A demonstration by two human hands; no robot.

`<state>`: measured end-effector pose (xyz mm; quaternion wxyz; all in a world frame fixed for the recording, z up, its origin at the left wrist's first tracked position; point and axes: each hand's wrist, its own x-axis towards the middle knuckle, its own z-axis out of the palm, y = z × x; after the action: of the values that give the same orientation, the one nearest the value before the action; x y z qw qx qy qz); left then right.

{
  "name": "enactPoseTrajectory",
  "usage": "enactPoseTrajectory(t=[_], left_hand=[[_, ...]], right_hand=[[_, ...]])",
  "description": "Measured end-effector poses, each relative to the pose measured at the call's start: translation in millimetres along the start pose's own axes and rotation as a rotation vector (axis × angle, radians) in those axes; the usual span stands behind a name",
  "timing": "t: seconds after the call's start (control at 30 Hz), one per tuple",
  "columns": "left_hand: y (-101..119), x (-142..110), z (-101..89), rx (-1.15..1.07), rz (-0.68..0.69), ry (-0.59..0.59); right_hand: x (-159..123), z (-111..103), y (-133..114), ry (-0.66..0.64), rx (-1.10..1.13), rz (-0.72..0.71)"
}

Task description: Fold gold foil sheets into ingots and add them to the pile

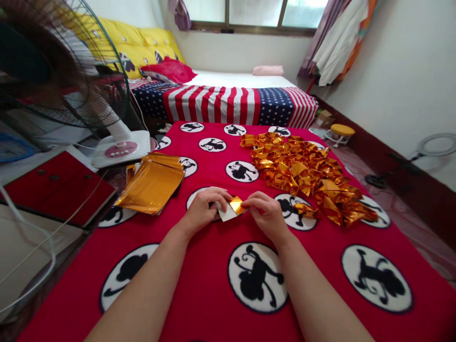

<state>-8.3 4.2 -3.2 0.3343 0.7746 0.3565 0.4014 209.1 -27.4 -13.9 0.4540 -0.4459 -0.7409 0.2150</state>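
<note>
A small piece of gold foil paper [236,205], partly folded so that its white back shows, is held between my two hands just above the red cloth. My left hand [205,205] pinches its white left side with thumb and fingers. On the gold right side, the fingertips of my right hand [265,212] are closed. To the left lies a stack of flat gold foil sheets [151,183]. On the right spreads a heap of folded gold foil pieces [295,164], with one small folded piece [305,210] nearest my right hand.
The red cloth [199,294] with monkey prints covers the surface under my hands. At the left, a fan [121,147] stands beside a red cabinet top [53,185]. Beyond are a bed with a striped cover [213,102], a yellow stool [342,129] and a ring light [438,137].
</note>
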Motion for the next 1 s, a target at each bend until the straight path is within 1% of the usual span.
enactPoseTrajectory(t=[0.13,0.2,0.23,0.27,0.33,0.47,0.53,0.6,0.67,0.77,0.87,1.0], left_hand=[[4.9,1.0,-2.6,0.061,-0.006,0.138],[6.4,1.8,-2.5,0.054,0.001,0.217],[6.6,2.1,-1.9,0.057,-0.001,0.250],[6.1,2.3,-1.0,0.066,-0.009,0.276],[3.6,2.2,1.3,0.099,-0.053,0.288],[-4.5,0.3,5.3,0.180,-0.157,0.194],[-7.2,-0.5,5.8,0.206,-0.138,0.161],[-7.9,-0.5,5.4,0.230,-0.084,0.164],[-7.2,0.0,4.7,0.262,-0.049,0.206],[-6.6,0.8,5.1,0.269,-0.060,0.233],[-9.2,0.4,7.6,0.276,-0.054,0.192],[-13.9,-0.3,10.6,0.357,0.044,0.119]], right_hand=[[-1.0,3.0,-6.0,0.212,-0.137,-0.013],[-1.5,5.3,-7.8,0.268,-0.185,-0.025],[-1.7,6.5,-8.1,0.274,-0.207,-0.028],[-2.1,7.5,-8.0,0.265,-0.230,-0.029],[-2.9,9.1,-7.1,0.194,-0.277,-0.024],[-4.2,10.6,-5.4,-0.039,-0.342,-0.032],[-4.3,10.9,-5.0,-0.092,-0.341,-0.049],[-4.0,10.8,-4.8,-0.100,-0.330,-0.065],[-3.5,10.3,-4.5,-0.102,-0.315,-0.081],[-2.6,9.5,-4.0,-0.118,-0.286,-0.106],[-2.4,9.3,-3.3,-0.123,-0.264,-0.125],[-2.8,10.3,-2.7,-0.122,-0.257,-0.119]])
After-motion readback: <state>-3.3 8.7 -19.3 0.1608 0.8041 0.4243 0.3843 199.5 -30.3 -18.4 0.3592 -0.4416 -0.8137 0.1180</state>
